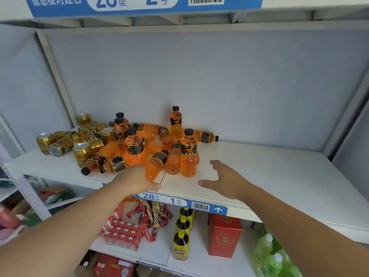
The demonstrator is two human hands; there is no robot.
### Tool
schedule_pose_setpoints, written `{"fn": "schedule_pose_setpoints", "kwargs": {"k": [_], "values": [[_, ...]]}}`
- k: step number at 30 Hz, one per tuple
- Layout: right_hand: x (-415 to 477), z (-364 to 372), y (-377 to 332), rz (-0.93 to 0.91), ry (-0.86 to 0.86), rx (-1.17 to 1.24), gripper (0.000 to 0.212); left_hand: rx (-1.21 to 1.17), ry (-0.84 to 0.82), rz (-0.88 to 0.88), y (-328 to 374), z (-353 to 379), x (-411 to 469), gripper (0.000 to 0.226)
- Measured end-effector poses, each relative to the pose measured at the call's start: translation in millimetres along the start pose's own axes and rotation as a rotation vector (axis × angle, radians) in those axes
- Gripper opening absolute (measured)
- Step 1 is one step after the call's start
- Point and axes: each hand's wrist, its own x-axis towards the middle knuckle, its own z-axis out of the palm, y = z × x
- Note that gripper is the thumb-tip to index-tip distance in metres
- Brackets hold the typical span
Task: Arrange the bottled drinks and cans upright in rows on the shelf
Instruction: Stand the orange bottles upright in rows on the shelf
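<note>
Left hand (135, 179) meets a toppled orange bottle (154, 166) at the front of the shelf (259, 176), grip unclear; right hand (225, 180) hovers spread. The bottle looks full, stiff and slick, probably best gripped at the label.

Right half of shelf (279, 176) bare, open reach through to back wall (219, 76). Bottles (151, 148) pile blocks centre-left; cans (79, 140) fill left rear corner. Tall headroom under upper shelf (179, 23).
</note>
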Motion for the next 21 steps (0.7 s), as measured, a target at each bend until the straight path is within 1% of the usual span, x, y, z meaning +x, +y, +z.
{"fn": "schedule_pose_setpoints", "kwargs": {"k": [1,3,5,7,10,12,13,15,17,19,21], "values": [[9,4,-5,0.005,0.005,0.074,0.1,0.001,-0.014,-0.017,-2,-1,6,0.064],[26,9,-15,0.026,0.002,0.234,0.105,0.001,-0.029,-0.073,-5,-4,20,0.065],[46,12,-24,0.044,0.022,0.352,0.106,-0.019,-0.045,-0.126,-7,-7,34,0.069],[64,17,-33,0.061,0.074,0.42,0.106,-0.006,-0.068,-0.138,-11,-8,49,0.078],[86,26,-42,0.1,0.159,0.447,0.106,0.098,-0.093,-0.152,-16,-7,63,0.092],[96,33,-44,0.124,0.215,0.459,0.099,0.116,-0.102,-0.147,-16,-4,68,0.09],[100,36,-45,0.122,0.237,0.469,0.093,0.102,-0.116,-0.138,-17,-3,69,0.083],[107,42,-45,0.103,0.256,0.473,0.08,0.034,-0.158,-0.123,-17,1,70,0.07],[112,46,-46,0.086,0.264,0.463,0.067,-0.055,-0.191,-0.135,-16,7,71,0.064],[116,48,-45,0.084,0.279,0.455,0.057,-0.154,-0.179,-0.161,-18,13,69,0.062],[116,49,-44,0.093,0.327,0.443,0.052,-0.264,-0.166,-0.18,-22,19,64,0.064]]}}
